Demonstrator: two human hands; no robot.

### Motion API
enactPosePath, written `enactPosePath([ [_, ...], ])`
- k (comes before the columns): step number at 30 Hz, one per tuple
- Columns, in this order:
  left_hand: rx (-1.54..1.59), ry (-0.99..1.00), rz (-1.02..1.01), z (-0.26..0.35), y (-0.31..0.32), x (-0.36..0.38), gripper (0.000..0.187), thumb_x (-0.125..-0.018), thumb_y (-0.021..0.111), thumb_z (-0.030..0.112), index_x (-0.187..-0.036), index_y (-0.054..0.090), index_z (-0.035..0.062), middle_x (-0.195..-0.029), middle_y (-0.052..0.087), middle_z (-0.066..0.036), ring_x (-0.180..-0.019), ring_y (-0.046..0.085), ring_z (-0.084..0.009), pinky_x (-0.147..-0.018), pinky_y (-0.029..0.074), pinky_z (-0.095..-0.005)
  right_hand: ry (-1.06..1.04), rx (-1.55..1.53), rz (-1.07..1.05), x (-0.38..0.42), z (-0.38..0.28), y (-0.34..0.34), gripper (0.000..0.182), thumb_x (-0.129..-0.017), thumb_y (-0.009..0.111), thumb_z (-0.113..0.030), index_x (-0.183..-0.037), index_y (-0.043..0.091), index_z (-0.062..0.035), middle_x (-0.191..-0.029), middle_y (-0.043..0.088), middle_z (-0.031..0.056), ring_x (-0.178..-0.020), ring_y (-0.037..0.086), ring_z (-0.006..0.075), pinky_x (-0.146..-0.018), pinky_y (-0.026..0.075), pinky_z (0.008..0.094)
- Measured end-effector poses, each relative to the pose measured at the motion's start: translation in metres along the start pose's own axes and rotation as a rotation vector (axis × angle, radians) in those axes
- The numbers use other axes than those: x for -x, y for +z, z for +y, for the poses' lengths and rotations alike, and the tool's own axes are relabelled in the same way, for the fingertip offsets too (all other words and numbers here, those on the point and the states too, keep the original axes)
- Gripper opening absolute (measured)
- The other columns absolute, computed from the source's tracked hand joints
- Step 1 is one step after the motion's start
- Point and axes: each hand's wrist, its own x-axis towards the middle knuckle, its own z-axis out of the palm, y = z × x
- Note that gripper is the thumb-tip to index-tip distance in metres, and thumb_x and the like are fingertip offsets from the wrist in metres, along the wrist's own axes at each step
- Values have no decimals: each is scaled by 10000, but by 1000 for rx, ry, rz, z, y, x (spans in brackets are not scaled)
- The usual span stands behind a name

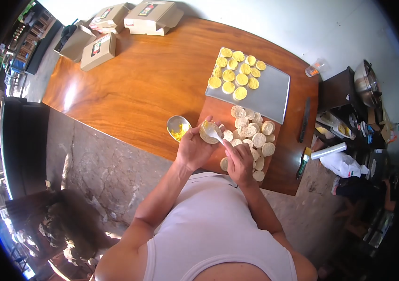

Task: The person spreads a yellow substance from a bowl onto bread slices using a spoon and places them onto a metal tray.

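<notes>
My left hand (195, 149) is closed round a pale slice of round bread (207, 136), holding it face up near the table's front edge. In my right hand (240, 163) is a white plastic spoon or fork (214, 135), its tip against the bread, where a little yellow spread shows. Just left of my left hand stands a metal bowl (173, 122) with yellow spread (179, 132) inside. Plain bread rounds (259, 139) lie heaped on a brown board (205, 112) beside my right hand. Beyond them, several yellow-topped rounds (241, 79) sit on a metal tray (274, 89).
Cardboard boxes (98, 50) stand at the table's far left. Along the right side lie a long dark knife-like object (305, 121) and a green-labelled item (303, 164). A clear cup (317, 68) is near the wall. A cluttered dark shelf with a metal pot (366, 82) stands to the right.
</notes>
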Motion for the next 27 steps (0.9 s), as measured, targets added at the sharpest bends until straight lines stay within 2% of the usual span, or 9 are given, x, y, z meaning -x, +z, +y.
enactPosePath([
  [7, -113, 9, 5, 7, -9, -4, 465, -972, 292, 218, -1416, 327, 86, -1412, 418, -161, -1288, 422, -315, -1036, 368, -499, 8, 17, -166, -10, 0, -21, 424, -775, 600, 41, -1196, 607, -10, -723, 468, 88, -682, 475, 253, -617, 424, 370],
  [10, -160, 3, 5, 8, -12, -4, 477, -970, 300, 212, -1430, 299, 86, -1425, 401, -164, -1297, 413, -306, -1030, 375, -493, -14, 38, -223, -19, -6, -33, 415, -741, 604, 47, -1152, 623, -1, -725, 467, 84, -698, 480, 248, -623, 434, 364],
  [15, -183, 9, -2, 6, -10, -5, 501, -950, 315, 187, -1430, 274, 47, -1432, 380, -195, -1304, 402, -316, -1104, 323, -463, -13, 142, -376, -28, -13, -50, 310, -737, 607, 28, -1042, 655, 8, -719, 490, 72, -711, 498, 221, -630, 451, 346],
  [19, -201, 14, -19, 8, -16, -7, 512, -937, 324, 175, -1425, 270, 31, -1426, 384, -203, -1307, 397, -320, -1133, 292, -449, -10, 145, -347, -26, -15, -52, 256, -744, 611, 17, -991, 672, -8, -705, 475, 76, -690, 503, 237, -606, 421, 369],
  [21, -300, 18, -21, 10, -18, -7, 460, -958, 295, 202, -1394, 326, 61, -1390, 422, -142, -1281, 424, -284, -1020, 389, -460, 0, 122, -352, -25, -15, -53, 236, -763, 600, 15, -987, 669, -8, -717, 488, 84, -691, 505, 242, -610, 418, 371],
  [22, -300, 22, -21, 12, -20, -7, 460, -958, 295, 202, -1394, 326, 61, -1390, 422, -142, -1281, 424, -284, -1020, 389, -460, -4, 120, -352, -24, -14, -54, 236, -763, 600, 15, -987, 669, -8, -717, 488, 84, -691, 505, 242, -610, 418, 371],
  [24, -655, 135, 11, 13, -24, -5, 447, -946, 298, 183, -1368, 351, 44, -1357, 449, -151, -1241, 463, -300, -1029, 388, -456, 17, 97, -353, -22, -14, -57, 283, -756, 596, 24, -1032, 657, 8, -725, 508, 93, -717, 520, 226, -618, 445, 361],
  [25, -653, 139, 12, 17, -25, -4, 447, -946, 298, 183, -1368, 351, 44, -1357, 449, -151, -1241, 463, -300, -1029, 388, -456, 13, 96, -356, -21, -12, -59, 283, -756, 596, 24, -1032, 657, 8, -725, 508, 93, -717, 520, 226, -618, 445, 361],
  [27, -162, 119, 75, 33, -29, 3, 438, -936, 323, 183, -1343, 373, 30, -1343, 462, -164, -1219, 481, -319, -1032, 385, -484, 78, -20, -286, -21, -9, -60, 255, -803, 580, 17, -1047, 654, 1, -735, 532, 105, -708, 531, 239, -614, 438, 357],
])
